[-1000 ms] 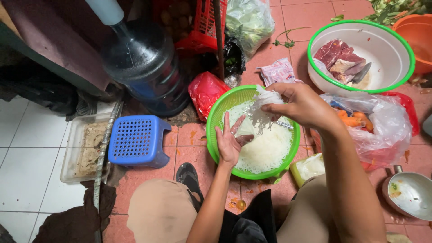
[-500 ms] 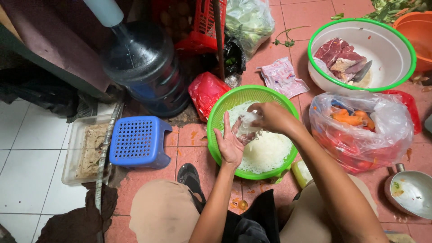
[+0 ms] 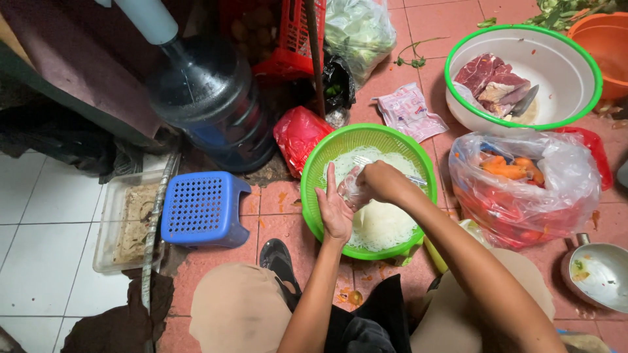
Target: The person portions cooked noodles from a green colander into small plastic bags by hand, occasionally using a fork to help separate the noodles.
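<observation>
White rice noodles fill the green colander on the floor; my right hand clenches a clear bag, my left hand flat, released. Emptying it needs steady squeezing.

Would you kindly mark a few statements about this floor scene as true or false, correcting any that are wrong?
1. Both hands are over the green colander of white noodles. True.
2. The right hand grips a thin clear plastic wrapper. True.
3. The left hand is clenched in a fist. False: it is open, fingers straight, beside the wrapper.
4. The blue stool stands inside the colander. False: it stands on the floor to the colander's left.
5. The white bowl with a green rim holds raw red meat. True.
</observation>
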